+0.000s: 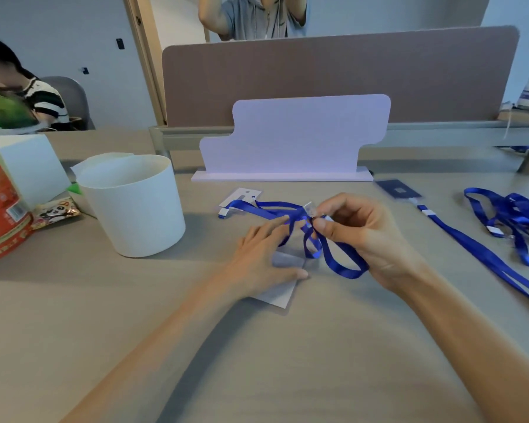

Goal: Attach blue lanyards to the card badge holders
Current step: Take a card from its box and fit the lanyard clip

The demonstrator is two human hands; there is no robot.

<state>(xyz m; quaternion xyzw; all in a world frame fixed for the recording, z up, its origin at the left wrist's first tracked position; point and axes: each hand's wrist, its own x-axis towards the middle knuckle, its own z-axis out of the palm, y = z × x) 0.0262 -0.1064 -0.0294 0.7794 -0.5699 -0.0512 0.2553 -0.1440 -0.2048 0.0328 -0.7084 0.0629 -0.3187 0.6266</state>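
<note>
A clear card badge holder lies flat on the table under my left hand, whose straight fingers press it down. My right hand pinches the clip end of a blue lanyard just above the holder's top edge. The ribbon loops under that hand and trails left across a second badge holder. Further right lie a dark badge holder with a lanyard fixed to it, and a loose bundle of blue lanyards.
A white cylindrical bin stands at left beside a red canister and a snack packet. A white stepped board stands behind the work area before a brown divider. Two people sit beyond.
</note>
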